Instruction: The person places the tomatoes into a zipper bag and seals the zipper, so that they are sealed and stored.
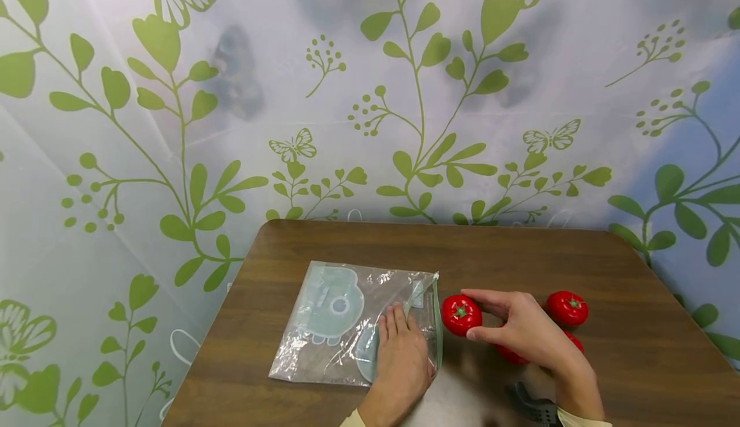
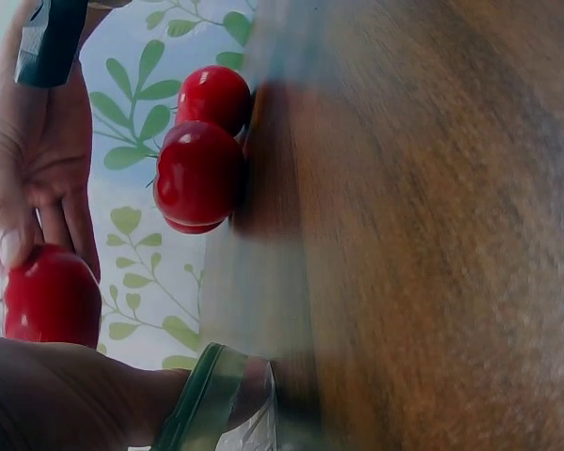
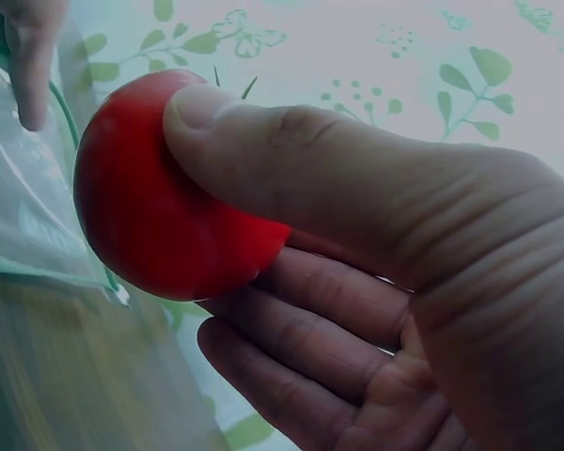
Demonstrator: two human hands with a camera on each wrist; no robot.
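My right hand holds a red toy-like tomato between thumb and fingers, just off the bag's right edge. In the right wrist view the thumb lies across the tomato, with several fingers beneath it. A clear zip bag with a pale blue cartoon print and a green zip edge lies flat at centre left. My left hand rests over it with fingers stretched across the film. Its thumb goes in at the green zip edge, so the hand holds the upper film there. The bag's inside is partly hidden.
More red tomatoes sit on the brown wooden table, to the right; my right hand and forearm partly cover some. A dark strap circles the right wrist. Behind the table hangs a pale cloth with green leaves and butterflies.
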